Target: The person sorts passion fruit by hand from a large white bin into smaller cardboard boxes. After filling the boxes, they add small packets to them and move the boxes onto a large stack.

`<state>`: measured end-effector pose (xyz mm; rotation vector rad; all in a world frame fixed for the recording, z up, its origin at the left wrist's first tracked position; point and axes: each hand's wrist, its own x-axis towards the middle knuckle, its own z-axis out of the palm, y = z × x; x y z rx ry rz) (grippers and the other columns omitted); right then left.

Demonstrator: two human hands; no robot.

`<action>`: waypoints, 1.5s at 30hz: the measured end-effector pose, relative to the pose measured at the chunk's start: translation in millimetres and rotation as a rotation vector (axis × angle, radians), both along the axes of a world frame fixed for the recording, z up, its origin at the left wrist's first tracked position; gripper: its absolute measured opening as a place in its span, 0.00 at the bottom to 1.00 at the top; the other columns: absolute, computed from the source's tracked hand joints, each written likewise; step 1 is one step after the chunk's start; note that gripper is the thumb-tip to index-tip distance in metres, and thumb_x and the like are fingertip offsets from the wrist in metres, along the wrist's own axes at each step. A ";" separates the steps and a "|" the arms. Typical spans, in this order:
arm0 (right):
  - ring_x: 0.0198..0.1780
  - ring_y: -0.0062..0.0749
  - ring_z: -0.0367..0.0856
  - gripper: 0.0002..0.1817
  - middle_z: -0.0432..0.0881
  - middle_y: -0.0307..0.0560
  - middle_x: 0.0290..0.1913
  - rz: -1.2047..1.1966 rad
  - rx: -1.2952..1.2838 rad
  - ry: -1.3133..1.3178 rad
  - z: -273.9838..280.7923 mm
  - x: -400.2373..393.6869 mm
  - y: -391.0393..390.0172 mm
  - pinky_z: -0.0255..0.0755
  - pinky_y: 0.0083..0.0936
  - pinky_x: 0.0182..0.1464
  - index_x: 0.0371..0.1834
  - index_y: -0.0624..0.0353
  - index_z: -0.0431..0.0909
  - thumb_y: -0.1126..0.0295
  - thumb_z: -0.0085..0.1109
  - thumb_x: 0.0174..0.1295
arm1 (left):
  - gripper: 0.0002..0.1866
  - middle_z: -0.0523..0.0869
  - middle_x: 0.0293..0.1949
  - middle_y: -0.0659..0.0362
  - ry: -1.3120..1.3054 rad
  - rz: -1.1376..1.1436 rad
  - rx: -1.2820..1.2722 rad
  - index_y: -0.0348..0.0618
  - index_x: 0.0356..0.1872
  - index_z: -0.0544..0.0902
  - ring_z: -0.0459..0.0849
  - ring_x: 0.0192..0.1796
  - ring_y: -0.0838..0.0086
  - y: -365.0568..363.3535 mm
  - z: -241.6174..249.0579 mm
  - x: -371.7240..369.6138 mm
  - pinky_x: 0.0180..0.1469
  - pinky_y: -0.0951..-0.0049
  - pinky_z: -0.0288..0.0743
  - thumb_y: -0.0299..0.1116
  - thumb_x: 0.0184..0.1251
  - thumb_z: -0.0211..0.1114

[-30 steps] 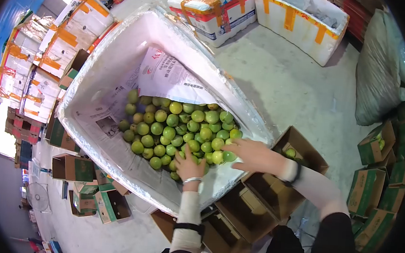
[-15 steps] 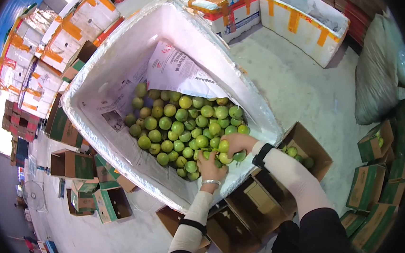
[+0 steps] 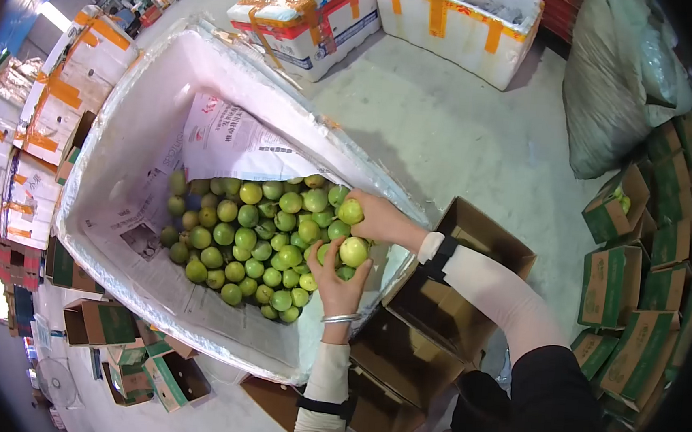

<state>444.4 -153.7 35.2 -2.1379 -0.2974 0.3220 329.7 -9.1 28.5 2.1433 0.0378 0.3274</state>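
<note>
A large white foam box (image 3: 117, 125), lined with printed newspaper (image 3: 234, 138), holds a heap of round green fruit (image 3: 254, 245). My left hand (image 3: 338, 290), with a silver bangle at its wrist, cups a pale green fruit (image 3: 354, 251) between thumb and fingers at the near right end of the heap. Just above it, my right hand (image 3: 385, 221) grips another green fruit (image 3: 350, 211) in its fingertips. Both hands are inside the box, close together, and more fruit lies under and beside the fingers.
Open cardboard boxes (image 3: 401, 346) stand against the near right side of the foam box. More green-and-brown cartons (image 3: 613, 286) line the right, below a grey sack (image 3: 615, 99). Taped foam boxes (image 3: 308, 30) stand at the back and left. Small cartons (image 3: 175, 377) lie at lower left.
The view has shifted, so the foam box sits further left. My right hand has lifted a fruit and moved away from my left hand; the fruit in the near right box is out of sight.
</note>
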 end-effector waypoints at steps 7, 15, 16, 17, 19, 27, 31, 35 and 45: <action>0.45 0.53 0.84 0.24 0.84 0.59 0.40 0.288 -0.413 -0.012 -32.2 -8.6 37.0 0.78 0.44 0.45 0.54 0.56 0.73 0.66 0.61 0.52 | 0.34 0.73 0.59 0.50 0.269 0.472 -0.550 0.34 0.60 0.71 0.74 0.57 0.66 49.1 -40.9 -15.2 0.61 0.68 0.68 0.34 0.52 0.77; 0.39 0.47 0.85 0.22 0.83 0.51 0.33 0.256 -0.371 -0.234 29.4 -42.8 16.6 0.76 0.44 0.36 0.53 0.49 0.74 0.71 0.57 0.51 | 0.33 0.72 0.59 0.50 0.051 0.308 -0.670 0.36 0.62 0.67 0.73 0.59 0.65 1.1 53.9 -26.6 0.62 0.66 0.69 0.26 0.56 0.73; 0.39 0.52 0.84 0.24 0.82 0.55 0.34 0.164 -0.324 -0.243 62.9 -59.3 -13.7 0.75 0.47 0.38 0.53 0.50 0.72 0.73 0.57 0.49 | 0.33 0.71 0.60 0.50 -0.008 0.198 -0.537 0.38 0.62 0.66 0.73 0.60 0.63 -11.2 57.0 -22.5 0.63 0.64 0.69 0.25 0.55 0.73; 0.41 0.51 0.83 0.23 0.83 0.52 0.37 0.031 -0.187 -0.273 89.1 -80.2 -55.5 0.76 0.42 0.37 0.53 0.48 0.75 0.70 0.61 0.51 | 0.34 0.70 0.62 0.49 -0.063 0.104 -0.407 0.39 0.62 0.66 0.72 0.61 0.61 -23.6 60.7 -20.6 0.63 0.62 0.69 0.24 0.54 0.73; 0.40 0.48 0.83 0.20 0.83 0.54 0.38 -0.166 0.065 -0.212 127.3 -115.3 -124.8 0.76 0.34 0.40 0.48 0.52 0.76 0.65 0.67 0.51 | 0.35 0.68 0.65 0.46 -0.160 -0.150 -0.366 0.41 0.61 0.67 0.71 0.63 0.55 -79.7 70.1 -13.2 0.65 0.59 0.67 0.24 0.51 0.74; 0.45 0.54 0.80 0.22 0.81 0.55 0.42 -0.213 -0.452 -0.135 60.0 -151.6 -188.2 0.74 0.42 0.47 0.51 0.59 0.75 0.70 0.64 0.52 | 0.29 0.67 0.68 0.43 -0.106 -0.601 0.178 0.40 0.56 0.76 0.67 0.67 0.46 -146.1 7.2 -0.3 0.64 0.55 0.67 0.32 0.51 0.73; 0.47 0.48 0.80 0.18 0.79 0.52 0.46 0.216 -0.215 -0.261 93.3 -80.0 -65.1 0.76 0.36 0.49 0.53 0.56 0.77 0.74 0.57 0.57 | 0.28 0.77 0.57 0.47 -0.056 0.037 0.308 0.45 0.56 0.78 0.77 0.54 0.47 -5.5 6.0 34.8 0.58 0.54 0.71 0.31 0.50 0.71; 0.54 0.48 0.76 0.17 0.74 0.49 0.53 0.284 -0.702 -0.716 28.5 5.3 65.3 0.76 0.41 0.48 0.54 0.48 0.76 0.69 0.55 0.60 | 0.50 0.70 0.63 0.49 0.248 -0.048 0.854 0.53 0.72 0.58 0.66 0.64 0.43 72.5 -35.5 44.7 0.62 0.52 0.67 0.40 0.46 0.76; 0.52 0.54 0.76 0.20 0.74 0.53 0.54 0.167 -0.780 -0.669 -17.4 -1.6 68.5 0.74 0.39 0.48 0.54 0.40 0.77 0.69 0.55 0.58 | 0.53 0.70 0.57 0.52 0.468 -0.128 0.984 0.60 0.72 0.58 0.67 0.62 0.50 57.0 -16.4 64.4 0.45 0.48 0.78 0.42 0.39 0.78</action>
